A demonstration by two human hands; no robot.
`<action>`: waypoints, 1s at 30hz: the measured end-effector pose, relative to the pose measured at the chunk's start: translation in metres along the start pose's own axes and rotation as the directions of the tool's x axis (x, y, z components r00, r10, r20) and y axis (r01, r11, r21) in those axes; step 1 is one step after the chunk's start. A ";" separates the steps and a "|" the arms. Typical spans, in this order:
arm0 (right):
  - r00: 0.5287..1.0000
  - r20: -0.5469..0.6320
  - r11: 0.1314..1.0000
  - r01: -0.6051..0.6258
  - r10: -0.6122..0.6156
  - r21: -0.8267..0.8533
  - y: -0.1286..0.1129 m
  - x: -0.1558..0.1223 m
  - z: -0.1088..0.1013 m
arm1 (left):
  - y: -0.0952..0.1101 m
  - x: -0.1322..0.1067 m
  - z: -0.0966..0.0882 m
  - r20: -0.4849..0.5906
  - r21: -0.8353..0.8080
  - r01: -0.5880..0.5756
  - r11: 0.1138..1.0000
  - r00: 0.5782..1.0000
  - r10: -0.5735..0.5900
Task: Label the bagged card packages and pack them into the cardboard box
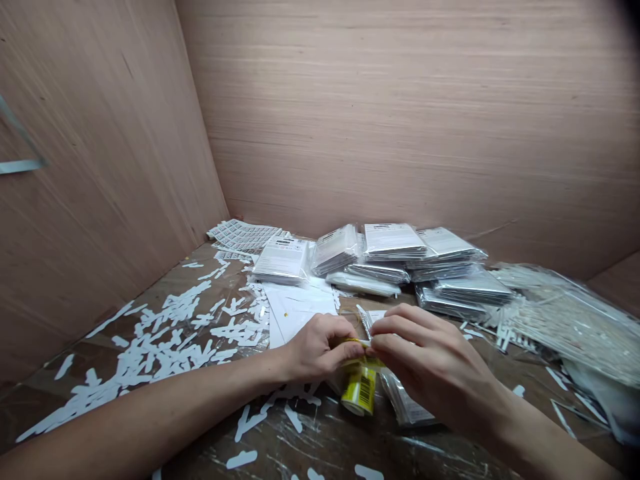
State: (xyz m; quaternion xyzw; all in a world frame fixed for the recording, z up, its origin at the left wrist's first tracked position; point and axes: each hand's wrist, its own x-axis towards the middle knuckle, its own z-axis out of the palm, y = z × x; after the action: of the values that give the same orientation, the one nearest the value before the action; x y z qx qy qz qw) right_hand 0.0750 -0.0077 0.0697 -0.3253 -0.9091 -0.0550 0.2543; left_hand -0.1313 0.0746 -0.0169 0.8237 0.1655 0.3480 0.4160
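Shiny plastic vs flat matt paper, basically

The yellow label roll (359,390) looks like slick, glossy printed sticker stock. The clear packet (406,403) just right of it is thin, crinkly film, and so are the far stacked packets (395,243), which catch lots of glare. The bag of white sticks (565,320) on the right is clear, wrinkled plastic too. The white scraps (165,340) on the left and the white sheet (295,310) are plain matt paper. The brown tabletop (350,447) has a shiny, creased wrap. The walls (400,100) are matt board with a fine wood grain.
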 end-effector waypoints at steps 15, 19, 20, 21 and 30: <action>0.585 0.359 0.125 -0.627 0.728 0.769 0.049 0.170 0.049 | 0.002 -0.003 0.001 0.041 0.009 -0.039 0.999 0.998 0.039; 0.462 0.543 -0.039 -0.736 0.701 0.676 0.059 0.200 0.099 | -0.003 -0.005 0.004 0.021 0.032 -0.050 0.998 0.999 0.049; 0.445 0.569 -0.062 -0.748 0.691 0.661 0.060 0.202 0.108 | -0.003 -0.006 0.004 0.017 0.036 -0.051 0.998 0.999 0.051; 0.434 0.589 -0.080 -0.756 0.682 0.649 0.060 0.203 0.114 | -0.004 -0.006 0.005 0.014 0.036 -0.054 0.998 0.998 0.053; 0.398 0.611 -0.117 -0.767 0.684 0.631 0.050 0.196 0.133 | -0.001 -0.008 0.003 0.011 0.025 -0.074 0.997 0.997 0.073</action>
State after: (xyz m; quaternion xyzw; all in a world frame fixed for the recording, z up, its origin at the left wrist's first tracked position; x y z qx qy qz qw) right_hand -0.0803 0.1772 0.0493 -0.5858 -0.4635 0.5788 0.3271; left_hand -0.1343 0.0694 -0.0227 0.8361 0.1374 0.3569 0.3933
